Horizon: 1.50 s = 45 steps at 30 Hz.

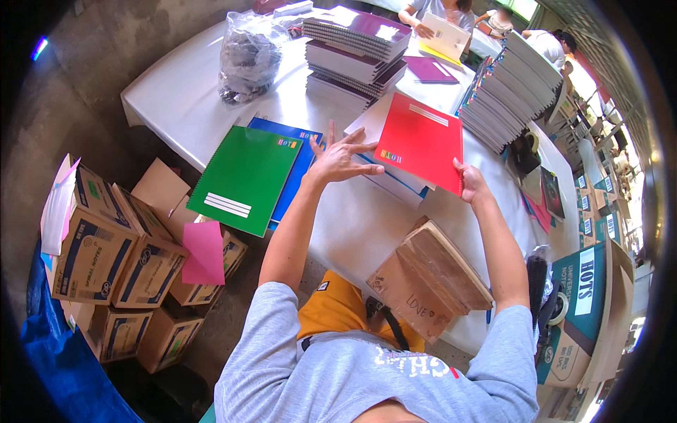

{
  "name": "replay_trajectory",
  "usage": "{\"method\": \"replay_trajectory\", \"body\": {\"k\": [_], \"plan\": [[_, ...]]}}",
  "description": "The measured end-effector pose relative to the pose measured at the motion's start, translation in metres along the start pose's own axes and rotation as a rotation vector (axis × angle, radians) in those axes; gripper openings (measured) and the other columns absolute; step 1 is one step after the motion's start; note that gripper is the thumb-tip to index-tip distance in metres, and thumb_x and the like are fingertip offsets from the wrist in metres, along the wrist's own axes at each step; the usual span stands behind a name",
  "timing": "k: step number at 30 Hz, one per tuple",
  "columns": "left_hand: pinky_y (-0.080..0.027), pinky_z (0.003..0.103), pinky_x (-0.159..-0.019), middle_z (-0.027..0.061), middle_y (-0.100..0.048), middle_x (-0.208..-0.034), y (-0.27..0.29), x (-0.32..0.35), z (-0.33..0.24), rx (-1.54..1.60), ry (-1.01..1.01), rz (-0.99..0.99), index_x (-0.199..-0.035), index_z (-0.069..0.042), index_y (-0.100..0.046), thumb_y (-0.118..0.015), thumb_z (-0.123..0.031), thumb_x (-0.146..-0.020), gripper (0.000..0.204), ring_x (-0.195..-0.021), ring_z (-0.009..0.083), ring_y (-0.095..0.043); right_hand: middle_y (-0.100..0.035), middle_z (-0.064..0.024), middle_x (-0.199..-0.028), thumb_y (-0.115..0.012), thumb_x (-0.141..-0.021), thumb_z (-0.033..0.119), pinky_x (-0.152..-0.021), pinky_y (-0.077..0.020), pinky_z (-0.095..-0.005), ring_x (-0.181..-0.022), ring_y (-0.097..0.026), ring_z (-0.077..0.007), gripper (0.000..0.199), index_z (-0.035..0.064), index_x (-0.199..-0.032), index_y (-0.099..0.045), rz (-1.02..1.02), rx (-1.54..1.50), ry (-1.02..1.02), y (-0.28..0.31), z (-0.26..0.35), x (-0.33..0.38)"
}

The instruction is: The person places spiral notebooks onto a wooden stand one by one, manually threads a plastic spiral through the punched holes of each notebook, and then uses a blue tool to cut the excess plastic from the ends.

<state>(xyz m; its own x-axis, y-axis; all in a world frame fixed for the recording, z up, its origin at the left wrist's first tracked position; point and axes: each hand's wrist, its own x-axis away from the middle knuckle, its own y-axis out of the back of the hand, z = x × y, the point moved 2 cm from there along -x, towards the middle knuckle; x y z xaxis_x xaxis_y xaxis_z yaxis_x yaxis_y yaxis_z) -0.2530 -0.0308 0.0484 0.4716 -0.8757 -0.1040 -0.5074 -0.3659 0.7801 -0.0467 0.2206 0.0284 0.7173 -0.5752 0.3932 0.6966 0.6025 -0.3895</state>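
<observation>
Red and held up, a notebook is pinched at its lower right corner, along the coil-bound edge, by the right hand. The left hand is spread wide and grips nothing; its thumb is by the notebook's near left corner, though I cannot tell whether the two touch.

Left of the left hand, a green notebook overlaps a blue notebook; both lie closed and appear already set down. Below the red notebook, between the hands, a low pile of books rests on the white tabletop, partly covered, so its count cannot be told. Beyond the left hand stands a tall stack of purple notebooks, and beyond the right hand a leaning stack of thick paper edges.

The handling looks midway to me: the red notebook is not yet put down, and the pile under it may be what is left. Whether the two big stacks are finished or waiting does not show.
</observation>
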Motion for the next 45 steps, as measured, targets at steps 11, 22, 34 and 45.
{"method": "replay_trajectory", "body": {"k": [11, 22, 34, 45], "plan": [[0.003, 0.076, -0.093, -0.002, -0.032, -0.144, -0.012, -0.021, -0.02, -0.198, 0.086, -0.141, -0.131, -0.017, -0.046, -0.039, -0.071, -0.078, 0.076, -0.139, 0.0287, -0.005, -0.066, -0.016, -0.084, -0.063, -0.078, 0.012, -0.067, -0.0526, -0.0368, -0.073, -0.065, -0.0228, 0.023, -0.004, -0.094, -0.063, -0.394, 0.378, 0.43, -0.025, -0.004, -0.009], [0.002, 0.072, -0.095, 0.0039, -0.038, -0.141, -0.011, -0.019, -0.024, -0.179, 0.01, -0.114, -0.13, -0.016, -0.049, -0.05, -0.072, -0.072, 0.081, -0.136, 0.0247, -0.022, -0.065, -0.0212, -0.089, -0.059, -0.068, 0.011, -0.078, -0.0498, -0.042, -0.088, -0.063, -0.0348, 0.028, 0.0004, -0.094, -0.061, -0.631, 1.054, 0.722, -0.082, 0.026, 0.032], [-0.002, 0.075, -0.091, 0.004, -0.041, -0.139, -0.018, -0.029, 0.006, -0.172, -0.085, -0.212, -0.131, -0.015, -0.048, -0.05, -0.069, -0.075, 0.078, -0.135, 0.0276, -0.024, -0.053, -0.0172, -0.104, -0.057, -0.08, 0.006, -0.071, -0.0529, -0.05, -0.088, -0.06, -0.0262, 0.053, 0.0018, -0.124, -0.029, -0.129, 0.287, 0.172, -0.061, 0.025, 0.025], [-0.032, 0.04, -0.102, 0.0236, -0.035, -0.138, 0.093, 0.034, -0.086, 0.013, -0.379, -0.792, -0.138, -0.003, -0.032, -0.076, -0.047, -0.067, 0.094, -0.127, 0.0334, -0.037, -0.043, -0.0131, -0.134, -0.056, -0.085, 0.015, -0.092, -0.0455, -0.0333, -0.108, -0.055, -0.024, 0.063, 0.0204, -0.141, -0.027, 0.064, 1.378, 0.886, -0.099, 0.132, 0.247]]}}
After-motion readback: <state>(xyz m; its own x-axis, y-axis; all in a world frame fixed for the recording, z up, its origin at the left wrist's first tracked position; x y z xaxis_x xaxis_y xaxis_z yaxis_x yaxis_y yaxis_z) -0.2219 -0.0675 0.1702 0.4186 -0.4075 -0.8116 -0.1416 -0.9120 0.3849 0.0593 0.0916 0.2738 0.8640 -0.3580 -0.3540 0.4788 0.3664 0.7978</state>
